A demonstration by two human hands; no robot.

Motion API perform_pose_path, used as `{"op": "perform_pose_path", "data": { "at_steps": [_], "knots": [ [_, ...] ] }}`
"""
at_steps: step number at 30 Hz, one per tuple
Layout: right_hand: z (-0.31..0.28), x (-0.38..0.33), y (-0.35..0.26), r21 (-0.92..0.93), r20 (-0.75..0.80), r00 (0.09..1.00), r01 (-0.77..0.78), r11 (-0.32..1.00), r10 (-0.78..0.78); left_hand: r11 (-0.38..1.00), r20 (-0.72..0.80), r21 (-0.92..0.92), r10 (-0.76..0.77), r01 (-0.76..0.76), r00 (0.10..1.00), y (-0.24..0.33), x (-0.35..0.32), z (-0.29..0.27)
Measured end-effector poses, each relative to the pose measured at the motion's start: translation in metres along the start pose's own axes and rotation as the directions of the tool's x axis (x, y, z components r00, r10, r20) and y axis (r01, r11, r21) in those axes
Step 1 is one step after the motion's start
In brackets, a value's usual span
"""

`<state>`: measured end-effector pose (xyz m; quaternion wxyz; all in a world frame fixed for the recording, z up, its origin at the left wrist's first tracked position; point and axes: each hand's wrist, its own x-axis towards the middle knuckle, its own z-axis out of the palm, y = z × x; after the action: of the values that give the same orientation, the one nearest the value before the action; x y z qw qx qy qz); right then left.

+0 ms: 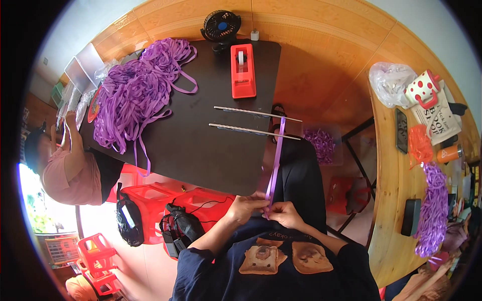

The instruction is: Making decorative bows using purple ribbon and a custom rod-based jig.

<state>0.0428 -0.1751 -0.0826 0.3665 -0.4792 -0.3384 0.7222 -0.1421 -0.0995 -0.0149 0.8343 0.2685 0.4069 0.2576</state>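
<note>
A narrow purple ribbon (275, 163) runs from the rods down to my hands in front of my chest. My left hand (247, 206) pinches it near its lower end, fingertips closed. Close beside it, my right hand (284, 215) is closed on the ribbon's end, the fingertips of both hands nearly touching. Two thin metal rods with twisted shafts, an upper rod (241, 110) and a lower rod (241, 129), lie side by side on the dark table (201, 160) and jut past its right edge. The ribbon's top reaches the upper rod and crosses the lower one.
A big heap of purple ribbon (135, 95) covers the table's left. Behind the rods stand a red tape dispenser (243, 75) and a black fan (221, 25). A bin of purple pieces (321, 145) sits below, right. Another person (70, 175) is at left; a wooden table (389, 200) stands right.
</note>
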Motion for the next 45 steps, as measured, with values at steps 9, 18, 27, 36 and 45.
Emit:
{"op": "perform_pose_path", "data": {
  "at_steps": [9, 18, 27, 36, 45],
  "knots": [
    [0.000, -0.033, -0.060, -0.466, -0.105, 0.991, 0.020, 0.885, -0.078, 0.973, -0.017, -0.060, 0.223, -0.224, 0.975, -0.007, 0.033, 0.044],
    [-0.040, -0.061, -0.083, -0.887, -0.326, 0.921, -0.219, 0.406, -0.215, 0.906, -0.174, -0.191, 0.347, -0.377, 0.922, 0.032, 0.094, 0.108],
    [-0.119, -0.095, -0.064, -0.862, -0.504, 0.811, -0.453, 0.227, -0.297, 0.845, 0.106, -0.319, 0.482, -0.429, 0.870, 0.054, 0.123, 0.116],
    [-0.105, -0.080, -0.145, -0.560, -0.281, 0.724, 0.410, 0.720, -0.630, 0.987, 0.286, -0.133, 0.128, -0.093, 0.950, 0.044, 0.040, 0.091],
    [-0.034, -0.039, -0.213, -0.473, 0.393, 0.574, 0.796, 0.378, -0.718, 0.986, 0.361, -0.152, -0.015, 0.075, 0.933, 0.064, -0.007, 0.084]
  ]
}}
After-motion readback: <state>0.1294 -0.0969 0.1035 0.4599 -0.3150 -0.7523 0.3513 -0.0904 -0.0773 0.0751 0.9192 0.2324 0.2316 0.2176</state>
